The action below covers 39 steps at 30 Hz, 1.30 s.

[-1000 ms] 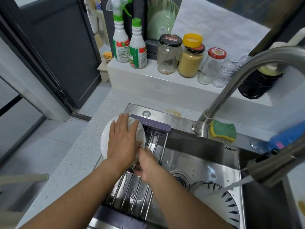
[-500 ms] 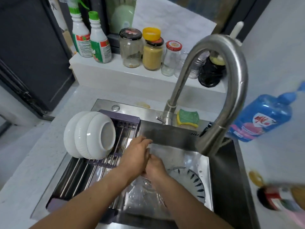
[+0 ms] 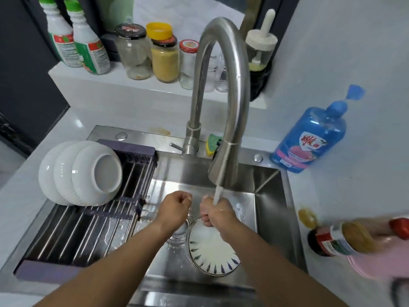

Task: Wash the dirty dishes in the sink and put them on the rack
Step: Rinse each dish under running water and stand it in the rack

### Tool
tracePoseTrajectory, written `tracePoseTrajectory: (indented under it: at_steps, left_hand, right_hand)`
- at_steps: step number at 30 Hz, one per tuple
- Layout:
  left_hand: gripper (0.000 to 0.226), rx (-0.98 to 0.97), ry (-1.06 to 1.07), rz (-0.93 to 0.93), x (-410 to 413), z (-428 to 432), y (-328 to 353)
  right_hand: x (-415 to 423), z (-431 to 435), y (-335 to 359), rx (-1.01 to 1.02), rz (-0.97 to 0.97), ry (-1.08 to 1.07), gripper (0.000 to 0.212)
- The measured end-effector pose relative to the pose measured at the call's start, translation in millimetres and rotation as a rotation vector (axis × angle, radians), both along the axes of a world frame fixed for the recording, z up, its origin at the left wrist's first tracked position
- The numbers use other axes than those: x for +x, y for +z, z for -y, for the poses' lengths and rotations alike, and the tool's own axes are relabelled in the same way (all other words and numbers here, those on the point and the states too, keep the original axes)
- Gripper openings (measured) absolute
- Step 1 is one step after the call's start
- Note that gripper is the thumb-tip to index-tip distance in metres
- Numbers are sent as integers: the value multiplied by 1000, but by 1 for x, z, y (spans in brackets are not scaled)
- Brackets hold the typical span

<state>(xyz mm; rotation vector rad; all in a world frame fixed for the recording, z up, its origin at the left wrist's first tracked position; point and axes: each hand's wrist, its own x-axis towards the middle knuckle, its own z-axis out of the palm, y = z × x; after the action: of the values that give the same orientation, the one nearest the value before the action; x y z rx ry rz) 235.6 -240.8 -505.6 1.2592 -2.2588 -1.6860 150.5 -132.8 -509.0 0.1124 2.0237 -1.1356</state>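
A: Fixture?
B: Tap [image 3: 241, 96]: brushed steel, tall gooseneck, flared spray head. A thin white stream [image 3: 218, 196] falls from it onto the right hand [image 3: 218, 213].
A: Hands?
B: Both directly under the spout. Left hand [image 3: 174, 209], just left of the stream: fingers curled into a fist, nothing seen in it. The right hand is curled too, and wet. Whether it holds anything, I cannot tell.
A: Dishes?
B: Below the spout, on the floor of the steel sink [image 3: 270, 207], lies a round white plate [image 3: 212, 251]. It is glossy, with blue dashes around the rim. A little left of the spout is a clear glass [image 3: 180, 231], outline blurred. Left of the tap, three white glazed bowls [image 3: 81, 173], faintly ribbed, are nested on their sides with bases facing the tap. They sit on the rack [image 3: 73, 235]: steel rods, purple plastic ends, laid across the sink.
A: Writing?
B: Right of the tap stands a blue translucent bottle [image 3: 309, 140]. Its red-and-white shield label bears one large character, not legible. Behind the tap are glass jars [image 3: 164, 58] with black, yellow and red lids. One holds yellow grains. Further left of the tap, two white bottles [image 3: 88, 52] have green caps and red-and-green labels, print too small. At the tap's base sits a green-and-yellow sponge [image 3: 212, 144].
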Motion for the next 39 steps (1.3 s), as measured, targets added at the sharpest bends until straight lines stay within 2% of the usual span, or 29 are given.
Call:
tracePoseTrajectory:
  at_steps: [3,5,8,9,12,14,15,18,20,24,27,32,36,39]
  left_hand:
    - [15,0,-23,47,1,-11,-15]
    - [14,-17,-36,91,2,-16,-25]
    - [33,-60,-113,174,7,-26,-40]
    - [34,-56,-135,218,9,-29,-46]
    - [10,-50,-140,366,15,-35,-62]
    - [26,-61,-159,447,20,-38,-75]
    - [29,-53,-163,472,21,-40,-79]
    - [26,7,-166,509,24,-47,-90]
    - [27,20,-175,523,27,-50,-99]
    - [21,5,-175,510,28,-51,-106]
    - [12,1,-216,527,23,-50,-103]
    - [20,257,-95,416,22,-47,-79]
    - [23,365,-31,267,34,-37,-67]
    - [25,462,44,151,41,-29,-58]
  right_hand:
    - [-3,-17,-8,21,-28,74,23]
    - [-9,-35,-19,72,-129,175,21]
    - [-17,-64,-31,199,-294,381,26]
    - [-20,-73,-38,239,-328,407,27]
    - [-27,-93,-57,389,-375,414,17]
    - [-29,-103,-69,432,-396,373,8]
    - [-30,-107,-76,446,-400,340,9]
    - [-33,-118,-86,497,-353,319,35]
    - [-33,-122,-90,525,-275,333,37]
    - [-33,-121,-97,552,-295,423,15]
    - [-34,-117,-95,587,-342,553,22]
    - [-37,-119,-92,619,-283,594,17]
    - [-36,-115,-87,563,-336,544,8]
    - [-34,-112,-79,485,-400,494,11]
